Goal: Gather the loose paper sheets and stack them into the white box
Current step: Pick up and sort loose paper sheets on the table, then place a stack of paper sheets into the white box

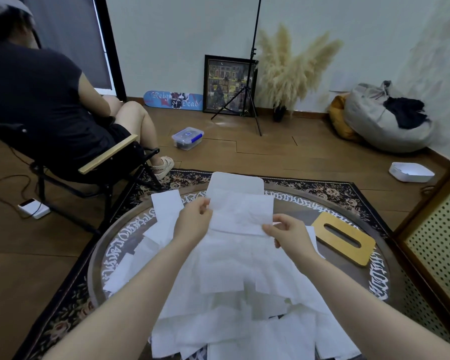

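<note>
Overhead: a person works at a round table (99, 255) ringed with white lettering, both bare forearms reaching forward.
Held sheet: one white paper sheet (240, 214) hangs in the air between the two hands, above the table's far half.
Left hand: the left hand (194, 220) pinches the sheet's left edge, thumb and fingers curled on it.
Right hand: the right hand (287, 233) pinches the sheet's lower right corner.
White box: the white box (235, 181) stands at the table's far edge, just beyond the held sheet, which hides its lower part.
Loose sheets: a heap of loose paper sheets (234, 302) covers the table below and between the forearms, spreading left.
Beside them: a yellow wooden lid (344, 237) with a slot lies right of the right hand.
Background: a seated person (44, 100) faces away, at left.
</note>
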The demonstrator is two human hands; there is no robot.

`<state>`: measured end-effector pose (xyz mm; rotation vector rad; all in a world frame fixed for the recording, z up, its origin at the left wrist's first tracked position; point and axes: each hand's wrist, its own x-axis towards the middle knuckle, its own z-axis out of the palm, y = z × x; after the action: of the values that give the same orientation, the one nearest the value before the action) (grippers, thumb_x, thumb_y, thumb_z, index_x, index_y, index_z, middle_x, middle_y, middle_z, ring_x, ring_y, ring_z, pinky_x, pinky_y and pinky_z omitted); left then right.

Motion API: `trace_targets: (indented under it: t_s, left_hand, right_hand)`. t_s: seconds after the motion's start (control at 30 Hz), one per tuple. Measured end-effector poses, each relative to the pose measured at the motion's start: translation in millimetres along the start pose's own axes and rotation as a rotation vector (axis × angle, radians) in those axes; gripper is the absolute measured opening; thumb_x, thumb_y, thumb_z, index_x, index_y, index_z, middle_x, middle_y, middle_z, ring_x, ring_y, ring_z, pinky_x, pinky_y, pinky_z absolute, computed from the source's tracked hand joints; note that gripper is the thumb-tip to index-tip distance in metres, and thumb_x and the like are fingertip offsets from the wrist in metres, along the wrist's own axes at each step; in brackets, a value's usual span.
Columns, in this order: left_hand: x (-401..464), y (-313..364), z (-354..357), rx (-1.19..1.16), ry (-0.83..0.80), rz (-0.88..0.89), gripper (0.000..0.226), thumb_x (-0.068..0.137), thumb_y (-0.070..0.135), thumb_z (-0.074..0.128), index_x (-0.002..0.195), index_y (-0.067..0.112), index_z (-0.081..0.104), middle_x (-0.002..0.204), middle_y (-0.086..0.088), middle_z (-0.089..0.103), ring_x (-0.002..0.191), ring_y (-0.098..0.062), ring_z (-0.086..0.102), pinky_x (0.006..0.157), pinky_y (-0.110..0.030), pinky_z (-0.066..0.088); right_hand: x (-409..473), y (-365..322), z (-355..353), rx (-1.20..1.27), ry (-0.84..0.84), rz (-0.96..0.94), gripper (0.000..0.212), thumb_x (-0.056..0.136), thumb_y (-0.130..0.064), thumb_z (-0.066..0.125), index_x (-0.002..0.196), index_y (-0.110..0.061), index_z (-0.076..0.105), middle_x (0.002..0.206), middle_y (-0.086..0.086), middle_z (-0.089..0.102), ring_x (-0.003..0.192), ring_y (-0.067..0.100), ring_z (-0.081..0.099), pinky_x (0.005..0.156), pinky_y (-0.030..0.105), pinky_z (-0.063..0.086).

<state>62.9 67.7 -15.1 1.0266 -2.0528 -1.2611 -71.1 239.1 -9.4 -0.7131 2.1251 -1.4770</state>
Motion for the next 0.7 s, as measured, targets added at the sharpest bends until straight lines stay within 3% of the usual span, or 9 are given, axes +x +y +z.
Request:
trace_targets:
  t_s: [0.07, 0.13, 0.2, 0.27, 0.3, 0.37, 0.43, 0.53, 0.7]
  left_hand:
    - [22.7, 7.0, -5.6, 0.021, -0.012, -0.004, 0.023, 0.087, 0.013, 0.053, 0.105, 0.017, 0.066, 0.092, -0.005, 0.068, 0.091, -0.032, 0.062, 0.079, -0.041, 0.052]
    - [42.4, 17.0, -10.3, 0.002, -0.013, -0.010, 0.020, 0.084, 0.017, 0.057, 0.101, 0.014, 0.067, 0.088, -0.004, 0.066, 0.088, -0.033, 0.064, 0.078, -0.043, 0.054]
    - [61.2, 25.6, -11.9, -0.043, -0.002, -0.023, 0.014, 0.084, 0.014, 0.059, 0.097, 0.014, 0.066, 0.080, -0.001, 0.061, 0.066, -0.026, 0.059, 0.061, -0.035, 0.057]
    - [78.8, 27.7, -8.5, -0.023, 0.009, -0.050, 0.011, 0.087, 0.011, 0.059, 0.093, 0.018, 0.065, 0.080, 0.002, 0.062, 0.058, -0.017, 0.055, 0.044, -0.022, 0.047]
    - [87.4, 26.0, -5.8, -0.011, 0.017, -0.056, 0.012, 0.086, 0.013, 0.061, 0.091, 0.022, 0.066, 0.083, 0.001, 0.065, 0.063, -0.018, 0.059, 0.046, -0.022, 0.048]
    - [104.7, 19.8, 2.0, -0.001, 0.021, -0.076, 0.012, 0.082, 0.017, 0.064, 0.087, 0.027, 0.068, 0.092, 0.000, 0.069, 0.084, -0.024, 0.066, 0.071, -0.036, 0.057]
    - [118.6, 14.3, 10.2, 0.042, 0.030, -0.103, 0.019, 0.083, 0.017, 0.063, 0.099, 0.022, 0.071, 0.100, -0.001, 0.070, 0.099, -0.024, 0.064, 0.088, -0.040, 0.053]
    - [138.8, 1.6, 23.1, 0.145, 0.042, -0.109, 0.024, 0.088, 0.015, 0.060, 0.110, 0.017, 0.069, 0.103, -0.002, 0.067, 0.100, -0.022, 0.060, 0.087, -0.031, 0.049]
    - [156.1, -9.2, 36.0, 0.316, 0.046, -0.091, 0.025, 0.089, 0.020, 0.058, 0.112, 0.023, 0.066, 0.110, -0.001, 0.067, 0.104, -0.023, 0.059, 0.084, -0.032, 0.049]
  right_hand:
    - [17.3, -8.3, 3.9, -0.042, 0.018, -0.033, 0.004, 0.087, -0.008, 0.064, 0.089, -0.007, 0.067, 0.063, 0.003, 0.055, 0.048, 0.014, 0.038, 0.049, 0.022, 0.033]
    - [37.6, -14.4, 8.4, -0.049, 0.055, -0.028, 0.006, 0.085, -0.008, 0.066, 0.089, -0.003, 0.066, 0.067, 0.006, 0.051, 0.051, 0.015, 0.036, 0.052, 0.024, 0.030]
    - [58.6, -18.9, 12.9, -0.040, 0.075, 0.004, 0.006, 0.083, -0.008, 0.066, 0.089, -0.005, 0.067, 0.072, 0.007, 0.054, 0.050, 0.015, 0.036, 0.054, 0.026, 0.029]
    - [79.3, -20.6, 17.1, -0.038, 0.085, 0.043, 0.005, 0.084, -0.007, 0.064, 0.087, -0.008, 0.067, 0.070, 0.006, 0.057, 0.045, 0.015, 0.037, 0.051, 0.025, 0.031]
    - [88.9, -21.4, 18.9, -0.051, 0.093, 0.058, 0.005, 0.085, -0.006, 0.063, 0.087, -0.008, 0.067, 0.068, 0.005, 0.057, 0.044, 0.015, 0.038, 0.049, 0.025, 0.032]
    - [106.8, -20.9, 21.8, -0.088, 0.094, 0.075, 0.007, 0.085, -0.005, 0.062, 0.087, -0.011, 0.065, 0.067, 0.005, 0.056, 0.046, 0.015, 0.039, 0.048, 0.024, 0.032]
    - [123.4, -17.7, 24.3, -0.152, 0.091, 0.105, 0.010, 0.083, -0.007, 0.061, 0.084, -0.016, 0.064, 0.066, 0.002, 0.056, 0.048, 0.015, 0.042, 0.050, 0.023, 0.035]
    - [145.2, -9.8, 27.6, -0.232, 0.110, 0.166, 0.012, 0.077, -0.009, 0.062, 0.073, -0.021, 0.062, 0.064, -0.001, 0.060, 0.058, 0.021, 0.052, 0.060, 0.031, 0.044]
    - [168.2, 2.6, 33.4, -0.363, 0.107, 0.196, 0.006, 0.074, -0.011, 0.065, 0.080, -0.009, 0.066, 0.075, 0.003, 0.065, 0.072, 0.025, 0.059, 0.069, 0.034, 0.051]
